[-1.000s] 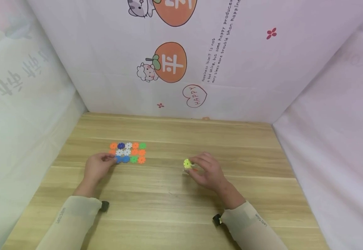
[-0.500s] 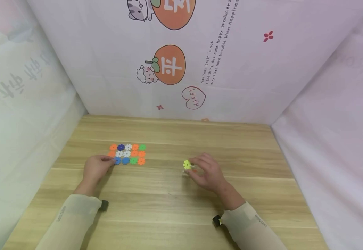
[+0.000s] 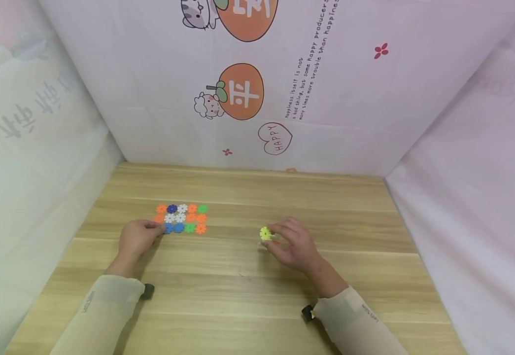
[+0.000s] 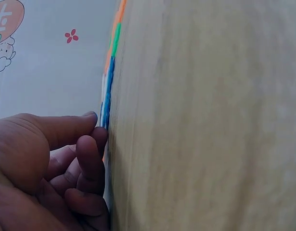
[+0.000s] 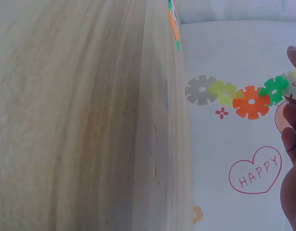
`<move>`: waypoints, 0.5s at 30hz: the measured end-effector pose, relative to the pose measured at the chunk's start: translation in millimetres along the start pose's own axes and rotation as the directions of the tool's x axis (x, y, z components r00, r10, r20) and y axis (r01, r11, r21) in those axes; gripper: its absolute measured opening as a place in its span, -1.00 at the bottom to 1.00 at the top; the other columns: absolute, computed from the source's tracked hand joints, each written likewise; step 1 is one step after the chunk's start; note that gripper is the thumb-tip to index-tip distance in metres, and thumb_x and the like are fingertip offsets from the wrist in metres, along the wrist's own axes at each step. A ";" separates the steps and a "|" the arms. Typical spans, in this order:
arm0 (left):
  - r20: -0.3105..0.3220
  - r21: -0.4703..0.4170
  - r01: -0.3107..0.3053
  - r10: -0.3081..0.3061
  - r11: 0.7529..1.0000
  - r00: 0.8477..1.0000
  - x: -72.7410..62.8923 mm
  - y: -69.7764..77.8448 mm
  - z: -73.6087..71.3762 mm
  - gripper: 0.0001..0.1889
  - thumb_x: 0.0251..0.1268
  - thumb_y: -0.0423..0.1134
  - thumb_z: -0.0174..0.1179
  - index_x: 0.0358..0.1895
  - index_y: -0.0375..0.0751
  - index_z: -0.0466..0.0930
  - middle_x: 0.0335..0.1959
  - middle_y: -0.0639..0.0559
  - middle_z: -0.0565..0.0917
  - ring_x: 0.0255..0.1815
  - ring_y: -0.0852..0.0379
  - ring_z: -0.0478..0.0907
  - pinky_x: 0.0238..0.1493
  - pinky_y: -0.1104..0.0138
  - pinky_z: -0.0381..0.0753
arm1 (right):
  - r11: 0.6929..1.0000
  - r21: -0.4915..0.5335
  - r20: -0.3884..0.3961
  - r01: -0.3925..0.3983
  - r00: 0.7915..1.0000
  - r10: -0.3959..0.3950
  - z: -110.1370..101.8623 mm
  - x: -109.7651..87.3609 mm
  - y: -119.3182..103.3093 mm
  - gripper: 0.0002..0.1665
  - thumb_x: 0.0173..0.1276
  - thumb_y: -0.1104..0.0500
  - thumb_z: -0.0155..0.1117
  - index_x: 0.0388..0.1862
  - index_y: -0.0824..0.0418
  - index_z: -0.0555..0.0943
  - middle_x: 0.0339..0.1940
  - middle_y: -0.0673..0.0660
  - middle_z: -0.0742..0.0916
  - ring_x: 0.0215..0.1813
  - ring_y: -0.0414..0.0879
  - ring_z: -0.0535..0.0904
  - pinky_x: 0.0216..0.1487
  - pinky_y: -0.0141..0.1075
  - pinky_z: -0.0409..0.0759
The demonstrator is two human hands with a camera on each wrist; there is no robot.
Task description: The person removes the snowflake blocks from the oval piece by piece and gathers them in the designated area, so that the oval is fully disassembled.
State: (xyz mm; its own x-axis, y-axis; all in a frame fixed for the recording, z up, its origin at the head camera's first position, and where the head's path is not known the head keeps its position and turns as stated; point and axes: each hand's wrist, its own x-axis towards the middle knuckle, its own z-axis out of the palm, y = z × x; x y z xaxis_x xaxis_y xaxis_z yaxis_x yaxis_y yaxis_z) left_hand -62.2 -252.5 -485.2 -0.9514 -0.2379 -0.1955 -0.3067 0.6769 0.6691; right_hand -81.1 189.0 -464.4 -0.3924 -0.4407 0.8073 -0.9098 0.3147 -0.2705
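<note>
Flat, notched snowflake discs lie in three rows on the wooden table, left of centre in the head view. At the near-left corner my left hand [image 3: 136, 242] pinches the edge of a blue snowflake disc [image 3: 168, 228] between thumb and forefinger. The left wrist view shows the blue discs' edge [image 4: 108, 91] low along the tabletop. To the right, my right hand [image 3: 295, 244] holds a short chain of joined discs just above the table. A yellow disc [image 3: 264, 233] faces the head camera. Grey, green, white and an orange disc [image 5: 251, 102] also show in the right wrist view.
The wooden tabletop [image 3: 239, 296] stretches between and around both hands. A printed white cloth [image 3: 341, 98] stands upright along the table's back edge. More white cloth hangs at the left [image 3: 31, 162] and right [image 3: 465, 187] sides.
The head view has tilted slightly since the first frame. My left thumb and forefinger have drawn closer together at the blue disc. My right hand keeps its hold on the chain, almost still.
</note>
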 end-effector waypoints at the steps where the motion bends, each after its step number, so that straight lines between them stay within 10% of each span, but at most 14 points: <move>1: -0.001 0.000 -0.003 0.003 1.000 1.000 0.1 -0.3 0.2 -0.56 0.43 0.03 0.29 0.01 -0.34 0.75 0.05 -0.31 0.74 0.11 -0.29 0.61 0.00 -0.04 0.59 | 1.000 0.000 0.000 0.000 1.000 0.000 0.2 -0.1 0.3 -0.68 0.34 0.09 0.48 -0.09 0.31 0.76 -0.20 0.10 0.82 -0.25 -0.06 0.67 -0.24 -0.21 0.63; 15: -0.054 -0.079 -0.110 0.106 0.991 0.993 -1.6 9.1 18.6 -0.65 0.43 -0.04 0.31 -0.02 -0.28 0.76 -0.07 -0.22 0.78 -0.04 -0.18 0.68 -0.04 0.05 0.64 | 1.000 0.022 -0.007 0.017 1.000 -0.017 7.1 -0.5 1.7 -0.70 0.32 0.12 0.50 -0.11 0.32 0.76 -0.22 0.10 0.82 -0.26 -0.07 0.67 -0.24 -0.25 0.63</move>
State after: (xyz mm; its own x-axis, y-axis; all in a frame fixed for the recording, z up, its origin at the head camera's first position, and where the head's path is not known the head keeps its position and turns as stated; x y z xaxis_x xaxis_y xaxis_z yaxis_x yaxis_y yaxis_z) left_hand -64.1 -233.1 -492.2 -0.9757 -0.2019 -0.0850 -0.1974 0.6418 0.7411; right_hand -83.3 183.8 -468.9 -0.3759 -0.4397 0.8157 -0.9192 0.2883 -0.2682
